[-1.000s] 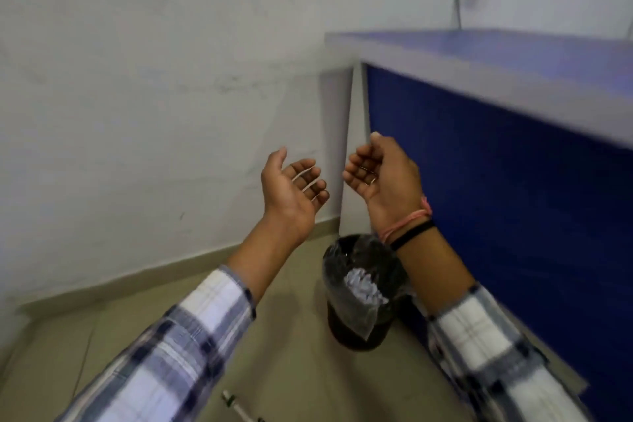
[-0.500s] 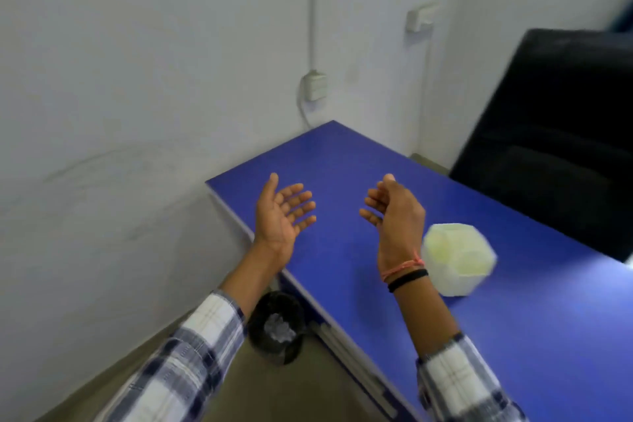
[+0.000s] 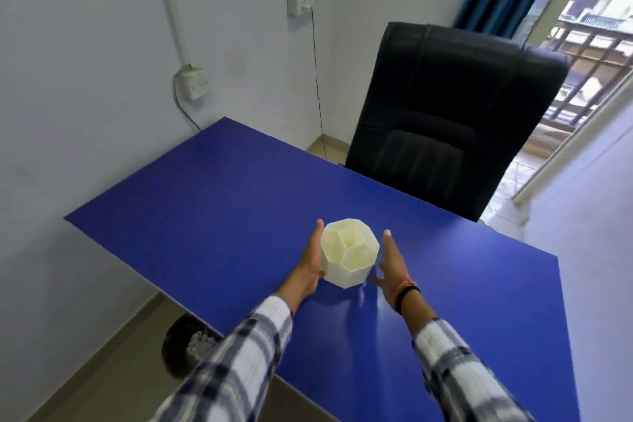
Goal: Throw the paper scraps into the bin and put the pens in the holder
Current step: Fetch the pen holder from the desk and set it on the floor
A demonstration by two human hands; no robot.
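A pale yellow hexagonal pen holder [image 3: 349, 255] with open compartments stands on the blue desk [image 3: 239, 209]. My left hand [image 3: 310, 262] lies flat against its left side, fingers straight. My right hand [image 3: 390, 264] is spread just to the right of the holder, with a small gap between them. Neither hand holds anything. A black bin [image 3: 178, 349] stands on the floor under the desk's left edge, with crumpled paper scraps [image 3: 200, 343] inside. No pens show on the desk.
A black office chair [image 3: 445, 113] stands behind the desk's far edge. White walls with sockets and a hanging cable close the left and back. A glass door and blue curtain are at the right.
The view rose from the bin on the floor up to the desk top. Both hands dropped from palms-up over the bin to either side of the pen holder.
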